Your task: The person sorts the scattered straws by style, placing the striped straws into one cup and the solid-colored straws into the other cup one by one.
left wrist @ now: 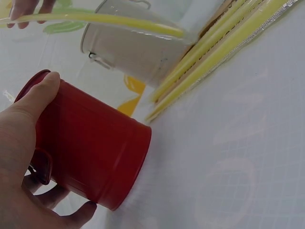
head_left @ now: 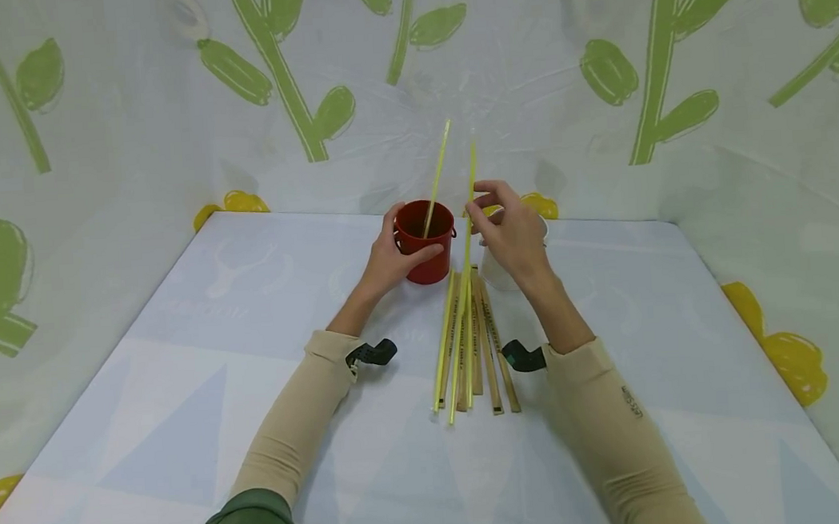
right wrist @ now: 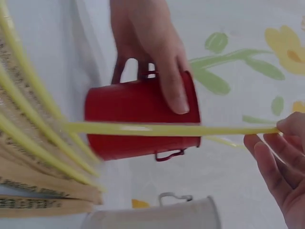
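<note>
My left hand (head_left: 389, 257) grips a small red metal bucket (head_left: 429, 272) round its side, thumb near the rim. The bucket stands on the table, tilted slightly, and a yellow straw (head_left: 440, 160) in a clear wrapper leans up out of it. Between thumb and fingertips, my right hand (head_left: 517, 236) pinches another wrapped yellow straw (right wrist: 143, 129), held upright just right of the red bucket. Its lower end hangs above a pile of yellow straws (head_left: 443, 357) and flat, brown paper-wrapped sticks (head_left: 492, 354). A white metal bucket (left wrist: 128, 43) stands partly hidden behind my right hand.
The pile lies lengthwise on the pale patterned table (head_left: 178, 325), between my forearms and in front of both buckets. A white wall sheet (head_left: 508, 64) with green leaf prints rises behind the table's back edge. Dark wrist cameras (head_left: 375, 353) sit at both cuffs.
</note>
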A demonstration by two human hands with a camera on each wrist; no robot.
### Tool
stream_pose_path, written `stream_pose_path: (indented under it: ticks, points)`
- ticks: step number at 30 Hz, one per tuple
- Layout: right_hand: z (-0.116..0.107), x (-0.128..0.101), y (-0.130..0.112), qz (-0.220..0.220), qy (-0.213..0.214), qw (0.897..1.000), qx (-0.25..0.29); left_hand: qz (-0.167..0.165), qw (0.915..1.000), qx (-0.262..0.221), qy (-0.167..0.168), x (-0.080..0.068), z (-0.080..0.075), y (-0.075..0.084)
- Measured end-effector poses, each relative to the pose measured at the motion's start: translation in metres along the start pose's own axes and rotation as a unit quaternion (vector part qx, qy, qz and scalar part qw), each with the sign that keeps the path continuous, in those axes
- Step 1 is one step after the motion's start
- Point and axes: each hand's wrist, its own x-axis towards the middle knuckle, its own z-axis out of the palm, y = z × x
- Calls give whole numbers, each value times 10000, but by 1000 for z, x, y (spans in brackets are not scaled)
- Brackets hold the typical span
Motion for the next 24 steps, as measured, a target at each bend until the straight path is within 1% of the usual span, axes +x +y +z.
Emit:
stream_pose_path:
  ticks: [3,7,10,17,21,24]
  points:
    - [-4,11,-7,19,46,9999,97,-90,9999,-65,-60,-1,0,4]
    - [-9,23,-18,-84,133,9997,204,-185,9997,-138,-111,-3,-1,9]
    - [-10,30,-26,-69,131,9996,223,-209,9997,-99,-96,-2,-1,7]
    - [-10,45,-41,-30,235,9988,420,-43,10000,25,8,1,0,-2]
    - [-11,53,-47,-54,383,9976,578,-40,10000,41,12,1,1,-2]
    - [-12,58,-51,-169,601,9952,760,-89,9999,69,-3,1,0,-1]
